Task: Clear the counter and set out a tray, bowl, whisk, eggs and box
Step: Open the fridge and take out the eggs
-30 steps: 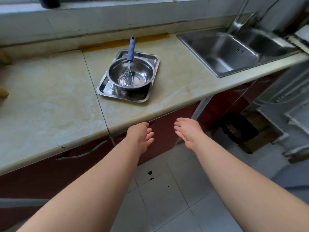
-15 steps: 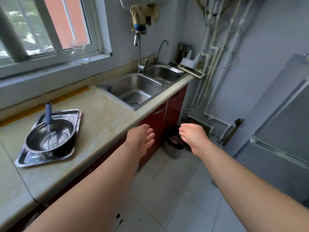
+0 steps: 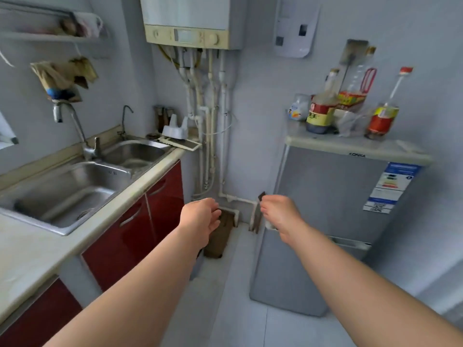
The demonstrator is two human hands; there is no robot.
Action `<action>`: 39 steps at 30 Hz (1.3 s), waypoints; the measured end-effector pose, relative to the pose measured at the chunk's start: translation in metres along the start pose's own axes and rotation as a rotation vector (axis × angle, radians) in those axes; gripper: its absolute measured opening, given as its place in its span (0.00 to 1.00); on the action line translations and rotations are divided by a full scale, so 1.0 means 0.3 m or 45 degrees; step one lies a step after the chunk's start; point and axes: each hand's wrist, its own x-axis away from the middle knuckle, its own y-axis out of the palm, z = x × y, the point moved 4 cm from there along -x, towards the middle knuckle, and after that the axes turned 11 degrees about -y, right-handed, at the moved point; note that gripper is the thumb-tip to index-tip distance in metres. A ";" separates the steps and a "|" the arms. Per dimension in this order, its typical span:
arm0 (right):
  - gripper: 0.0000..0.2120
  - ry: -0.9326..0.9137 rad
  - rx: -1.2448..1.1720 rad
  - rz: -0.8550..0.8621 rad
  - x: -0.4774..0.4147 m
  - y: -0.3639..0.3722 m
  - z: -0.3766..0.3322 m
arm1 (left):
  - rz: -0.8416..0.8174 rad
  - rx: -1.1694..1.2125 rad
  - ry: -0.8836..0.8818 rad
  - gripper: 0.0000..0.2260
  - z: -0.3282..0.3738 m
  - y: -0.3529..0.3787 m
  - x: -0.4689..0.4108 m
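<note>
— Hands first, from the head view. As for the left hand [image 3: 200, 219]: hung loosely open, fingers half curled, gripped nothing, touched nothing.

— And the right hand [image 3: 280, 214]?

— Slack as well, fingers drooped downward, nothing held. Hovered in front of the left edge of the fridge [image 3: 325, 196], near the seam between its two doors. Could not tell whether fingertips met the metal.

— Pose?

— Both forearms bare and stretched forward, wrists about level, hands apart with pale floor [image 3: 240, 271] between them. Kept the left hand out over that floor, just past the red cabinet doors [image 3: 130, 234].

— Different from half a second before?

— Swung further right, onto the fridge, only partly in frame earlier, now with bottles [image 3: 320, 108] crowded on top. Pushed the sink [image 3: 75, 191] over to the left edge. Left only a bare strip of counter [image 3: 30, 246] at bottom left. Lost the tray, bowl and whisk out of frame; last seen on that counter, left of the sink, whisk standing in the bowl and bowl on the tray. Held both hands in the same empty, relaxed shape, right fingers curled a touch more.
</note>
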 end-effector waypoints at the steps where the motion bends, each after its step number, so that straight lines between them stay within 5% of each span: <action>1: 0.07 -0.021 0.000 0.050 -0.029 -0.054 0.008 | -0.013 -0.016 -0.004 0.06 -0.002 0.053 -0.005; 4: 0.16 -0.033 0.046 0.153 -0.087 -0.213 0.012 | -0.099 -0.058 -0.003 0.08 -0.012 0.217 -0.026; 15: 0.19 -0.092 0.268 0.391 -0.340 -0.560 -0.111 | -0.199 -0.189 0.076 0.05 0.112 0.602 -0.214; 29: 0.19 -0.140 0.801 0.370 -0.731 -0.511 -0.190 | -0.256 -0.609 0.222 0.17 0.354 0.860 -0.582; 39: 0.11 -0.183 1.009 0.411 -0.870 -0.483 -0.141 | -0.312 -0.871 0.310 0.12 0.421 1.001 -0.761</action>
